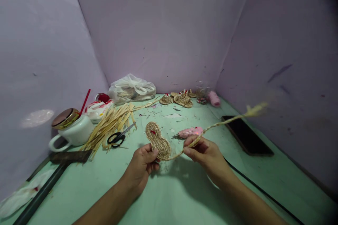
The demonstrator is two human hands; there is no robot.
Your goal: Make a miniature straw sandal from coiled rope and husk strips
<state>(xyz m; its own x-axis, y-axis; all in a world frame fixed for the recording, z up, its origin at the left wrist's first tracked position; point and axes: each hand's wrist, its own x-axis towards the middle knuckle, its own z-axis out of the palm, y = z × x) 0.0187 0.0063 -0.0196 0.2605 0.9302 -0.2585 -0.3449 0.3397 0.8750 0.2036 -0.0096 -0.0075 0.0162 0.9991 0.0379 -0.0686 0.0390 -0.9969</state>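
Observation:
My left hand (145, 163) pinches the lower left edge of a coiled straw-rope piece (160, 143) shaped like a small sole, with a red mark near its top. From the bottom of the coil a twisted straw rope (221, 123) runs right. My right hand (202, 153) is closed on this rope a short way from the coil, and the frayed pale end sticks out up and to the right. Just beyond my right hand lies a pink glue gun (189, 132), its nozzle pointing left.
Black-handled scissors (117, 138) and straw strips (113, 121) lie left, near a white mug (76, 130) and a hammer (66, 161). At the back are a plastic bag (132, 89), finished straw pieces (182, 99) and a pink thread spool (213, 99). A phone (246, 135) lies right, beside a black cable (260, 188).

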